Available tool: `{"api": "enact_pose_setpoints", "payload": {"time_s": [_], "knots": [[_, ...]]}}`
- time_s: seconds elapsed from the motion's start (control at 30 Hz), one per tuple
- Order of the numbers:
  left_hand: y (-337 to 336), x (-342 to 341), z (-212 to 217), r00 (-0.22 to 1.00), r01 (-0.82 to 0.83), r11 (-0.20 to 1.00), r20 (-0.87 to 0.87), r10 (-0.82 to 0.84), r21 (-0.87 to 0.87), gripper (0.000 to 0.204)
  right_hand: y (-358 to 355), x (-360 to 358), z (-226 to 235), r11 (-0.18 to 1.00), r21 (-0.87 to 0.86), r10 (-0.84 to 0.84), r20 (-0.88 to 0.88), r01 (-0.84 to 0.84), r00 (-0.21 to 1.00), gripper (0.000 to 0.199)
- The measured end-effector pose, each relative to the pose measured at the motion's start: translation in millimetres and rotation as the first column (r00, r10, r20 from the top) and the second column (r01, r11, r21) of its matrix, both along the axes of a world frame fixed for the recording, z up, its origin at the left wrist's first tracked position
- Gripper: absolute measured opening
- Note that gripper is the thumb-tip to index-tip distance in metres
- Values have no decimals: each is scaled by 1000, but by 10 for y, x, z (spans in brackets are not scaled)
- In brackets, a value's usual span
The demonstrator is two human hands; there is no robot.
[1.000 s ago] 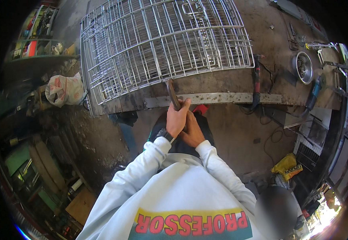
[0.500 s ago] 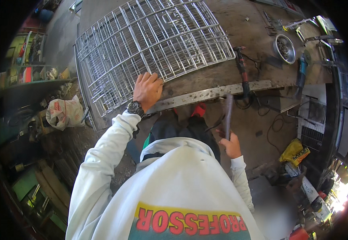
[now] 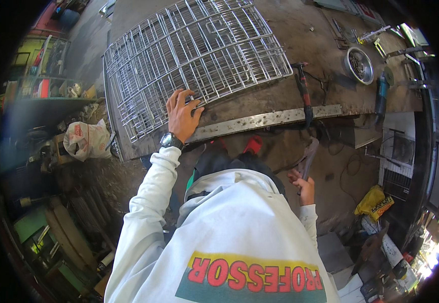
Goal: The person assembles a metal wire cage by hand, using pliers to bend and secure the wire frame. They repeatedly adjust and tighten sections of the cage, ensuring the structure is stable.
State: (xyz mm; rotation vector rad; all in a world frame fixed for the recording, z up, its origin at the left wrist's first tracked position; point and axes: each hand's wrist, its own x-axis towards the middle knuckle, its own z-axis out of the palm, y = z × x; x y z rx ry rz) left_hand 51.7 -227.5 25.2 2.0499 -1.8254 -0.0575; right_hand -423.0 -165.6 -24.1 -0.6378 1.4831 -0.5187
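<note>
A stack of silvery wire grids (image 3: 194, 50) lies on the brown workbench (image 3: 260, 106). My left hand (image 3: 183, 115), with a watch on its wrist, is bent over the near edge rod of the stack, its fingers curled among the wires. To the right, off the bench's front edge and low beside my body, my right hand (image 3: 304, 188) is closed round a long grey metal tool (image 3: 310, 154). This tool points up toward the bench, and a thinner dark arm slants off it to the left. Its exact kind is unclear.
A red-and-black hand tool (image 3: 305, 96) lies across the bench right of the grids. Beyond it are a metal bowl (image 3: 349, 63) of small pieces and a blue angle grinder (image 3: 381, 96). A perforated metal strip (image 3: 260, 121) edges the bench. A white sack (image 3: 88, 139) stands left; a yellow bag (image 3: 374, 202) lies right.
The grey tool has swung, its far end now further right and lower, and my right hand has shifted right. My left hand's fingers are more bent on the grid edge.
</note>
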Motion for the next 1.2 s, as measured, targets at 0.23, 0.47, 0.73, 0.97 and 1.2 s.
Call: {"api": "enact_pose_setpoints", "payload": {"time_s": [0.23,0.47,0.73,0.97,1.2], "knots": [[24,-44,-159,999,-49,987,-6,49,-153,22,-321,-50,-138,995,-62,84,56,-80,995,62],[40,-68,-109,1000,-29,984,-3,29,-174,20,-609,30,-80,959,-10,284,3,-284,959,65],[-71,-1,-66,999,43,992,8,-42,-123,13,-663,15,-135,958,-41,285,28,-284,958,58],[18,44,-239,998,37,981,51,-28,-190,15,-633,23,-148,968,-50,249,85,-245,965,64],[117,-52,-116,994,-49,978,-104,28,-204,32,-616,60,-171,926,-33,378,53,-376,924,63]]}}
